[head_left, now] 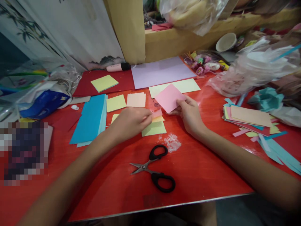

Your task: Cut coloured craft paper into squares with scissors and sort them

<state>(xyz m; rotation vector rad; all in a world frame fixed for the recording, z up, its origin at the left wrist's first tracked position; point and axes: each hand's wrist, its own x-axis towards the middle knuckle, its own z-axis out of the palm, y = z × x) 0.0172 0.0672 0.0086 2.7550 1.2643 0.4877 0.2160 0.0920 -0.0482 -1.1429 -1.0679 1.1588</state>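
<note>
My right hand [190, 114] pinches a square of pink paper [169, 98] by its lower right edge, tilted above the table. My left hand [133, 121] is closed, its fingertips at a small pink paper piece [157, 113]; whether they grip it is hidden. Below that piece lie an orange paper [159, 119] and a light green paper [155, 128], partly covered by my left hand. Black-handled scissors [144, 167] lie with their blades slightly apart, nearer the table's front edge. Close to their upper handle is a small heap of white and pink bits [172, 143].
Blue paper sheets [90, 114] lie at left, with yellow-green [116, 103] and peach squares [136, 99] beside them. Behind are a lilac sheet [160, 72] and a glue stick-like tube [117, 67]. Paper scraps [250, 116] and a bagged cup [261, 67] stand right.
</note>
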